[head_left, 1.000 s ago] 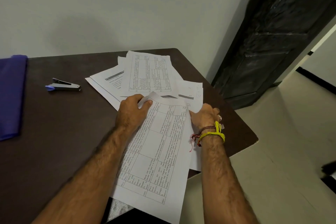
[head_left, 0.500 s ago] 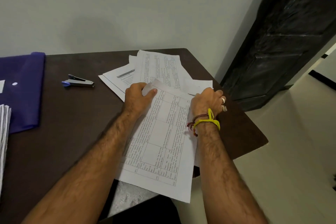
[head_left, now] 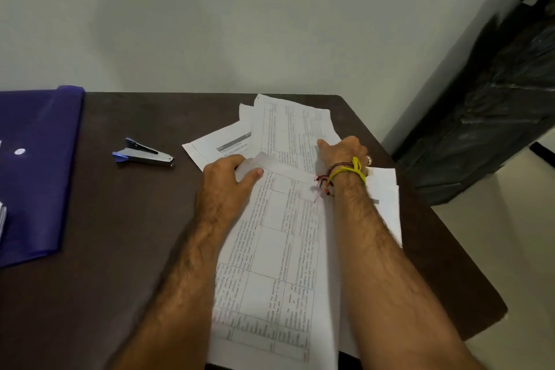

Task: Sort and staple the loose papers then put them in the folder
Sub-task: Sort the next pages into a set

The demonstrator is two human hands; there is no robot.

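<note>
pinning a curled corner of the top sheet (head_left: 279, 249), the left hand (head_left: 223, 183) is kept clenched on it while loose papers (head_left: 288, 132) on the bench (head_left: 120, 219) are reached by the right hand (head_left: 342, 150), its grip unclear, apparently for sorting, stapler (head_left: 144, 155) and folder (head_left: 36, 165) lying unused.

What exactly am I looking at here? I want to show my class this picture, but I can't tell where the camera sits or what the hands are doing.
There is no machine: a person wears a camera on the head, looking down at their own bare hands. On the dark table lie loose papers, a stapler and a purple folder. The left hand pinches the top corner of a printed sheet. The right hand, with a yellow wrist thread, reaches onto the papers behind it; its fingers are hidden.
</note>
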